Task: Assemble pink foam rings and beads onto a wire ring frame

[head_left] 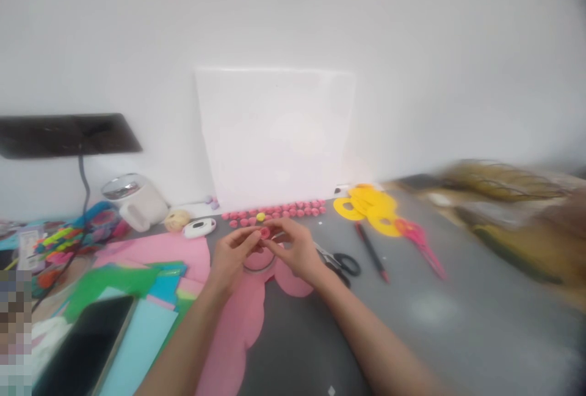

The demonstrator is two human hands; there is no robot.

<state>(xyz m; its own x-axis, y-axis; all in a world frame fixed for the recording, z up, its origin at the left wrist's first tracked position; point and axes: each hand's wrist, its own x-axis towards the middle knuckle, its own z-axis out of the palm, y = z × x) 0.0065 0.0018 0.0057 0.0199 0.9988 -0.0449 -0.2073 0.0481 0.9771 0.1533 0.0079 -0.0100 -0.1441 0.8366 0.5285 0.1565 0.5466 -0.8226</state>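
Between the fingertips of both my hands is a small pink rolled paper rose. My left hand pinches it from the left, and my right hand grips it from the right. Just below them, a ring-shaped object, partly hidden, lies over scalloped pink paper. Behind my fingers, several similar pink paper roses stand in rows, with a small yellow one at their front. Black-handled scissors lie beside my right wrist, their blades partly covered.
Yellow paper cut-outs, a dark pencil and pink scissors lie to the right on the grey table. Leftward are a phone, coloured paper sheets and a white mug-like object. A white board leans on the wall.
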